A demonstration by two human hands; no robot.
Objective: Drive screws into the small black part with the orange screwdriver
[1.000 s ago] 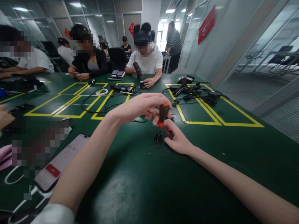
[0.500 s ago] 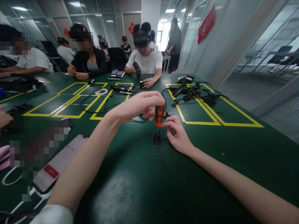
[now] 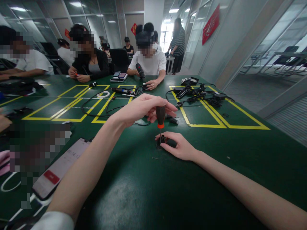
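My left hand (image 3: 146, 108) is over the black and orange handle of an upright screwdriver (image 3: 160, 118). Its thumb side holds the handle while some fingers reach out past it to the right. The thin shaft points straight down at a small round black part (image 3: 159, 145) lying on the green table. Around that part, the thumb and fingertips of my right hand (image 3: 181, 145) are closed from the right. Where the shaft's tip meets the part is too small to make out. Tiny screw-like bits (image 3: 154, 158) lie just in front.
A phone (image 3: 61, 167) with a white cable lies at left. Yellow tape (image 3: 207, 126) marks out the green table. Black cables and adapters (image 3: 199, 94) are heaped at back right, and a corded power tool (image 3: 122, 91) lies behind my hands. Across the table, a person (image 3: 150, 64) holds a drill.
My right hand has come down from beside the screwdriver's handle to grip the black part. My left fingers have spread out to the right, and the handle has turned.
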